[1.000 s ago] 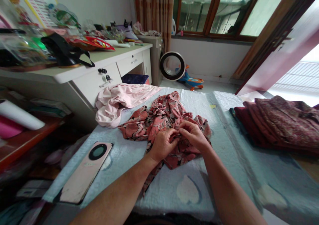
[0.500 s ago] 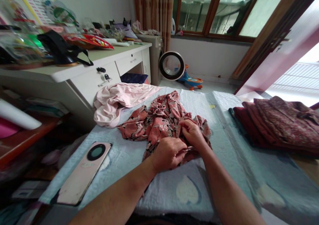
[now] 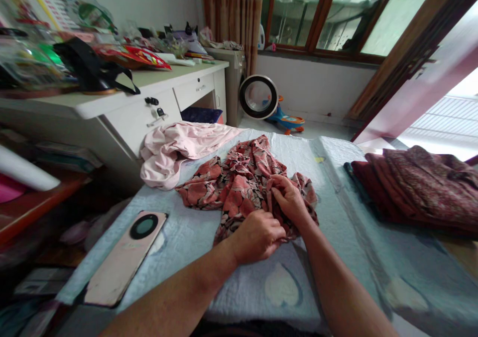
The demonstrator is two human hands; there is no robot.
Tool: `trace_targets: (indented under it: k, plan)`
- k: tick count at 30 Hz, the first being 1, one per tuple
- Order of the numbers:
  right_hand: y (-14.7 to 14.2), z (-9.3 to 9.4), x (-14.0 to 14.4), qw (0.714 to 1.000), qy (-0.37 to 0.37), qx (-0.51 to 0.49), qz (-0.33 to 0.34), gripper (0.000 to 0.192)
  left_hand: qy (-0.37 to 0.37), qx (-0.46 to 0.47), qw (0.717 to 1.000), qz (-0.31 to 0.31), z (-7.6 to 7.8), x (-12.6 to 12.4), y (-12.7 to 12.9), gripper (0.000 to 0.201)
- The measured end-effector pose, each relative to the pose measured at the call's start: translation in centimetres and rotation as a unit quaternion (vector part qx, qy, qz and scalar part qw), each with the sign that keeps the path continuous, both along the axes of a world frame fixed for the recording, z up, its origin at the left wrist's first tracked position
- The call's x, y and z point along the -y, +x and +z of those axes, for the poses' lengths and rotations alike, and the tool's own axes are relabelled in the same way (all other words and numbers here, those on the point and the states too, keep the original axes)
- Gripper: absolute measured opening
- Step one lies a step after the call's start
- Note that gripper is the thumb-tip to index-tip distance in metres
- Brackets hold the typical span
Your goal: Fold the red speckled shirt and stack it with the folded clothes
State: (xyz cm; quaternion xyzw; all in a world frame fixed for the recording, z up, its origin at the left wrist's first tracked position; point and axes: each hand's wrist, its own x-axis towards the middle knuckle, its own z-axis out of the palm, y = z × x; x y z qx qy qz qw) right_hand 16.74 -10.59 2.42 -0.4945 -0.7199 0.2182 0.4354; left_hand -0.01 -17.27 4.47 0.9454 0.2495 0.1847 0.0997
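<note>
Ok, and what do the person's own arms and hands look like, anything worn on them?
The left hand and right hand are ungloved; I can make out no ring, watch or bracelet. The left forearm and right forearm are bare too, with no sleeves or clear markings in view.
</note>
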Motion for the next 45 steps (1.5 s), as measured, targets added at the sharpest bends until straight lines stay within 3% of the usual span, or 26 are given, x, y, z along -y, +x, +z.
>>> trace_targets:
  k: [6,13,22,34,45]
  plan:
    - [-0.2,0.3,0.2,0.999,0.031,0.001,0.04,0.027,-0.015,-0.018,1.0,-0.001,0.2,0.1,0.0,0.008]
    - [-0.1,0.2,-0.1,0.994,0.07,0.067,0.05,0.048,0.015,0.014,1.0,-0.019,0.4,0.2,-0.2,0.009]
    - [-0.3,-0.4,-0.1,0.986,0.027,0.123,0.108,0.05,-0.017,-0.073,0.997,-0.03,0.8,0.5,-0.1,0.01]
    - [-0.6,-0.6,0.3,0.985,-0.032,0.148,0.089,0.067,-0.064,-0.073,0.995,-0.035,0.7,0.4,-0.1,0.009]
    - [-0.9,-1.0,0.3,0.98,-0.041,0.164,0.105,0.061,-0.163,-0.023,0.985,-0.053,0.6,0.2,0.0,0.012]
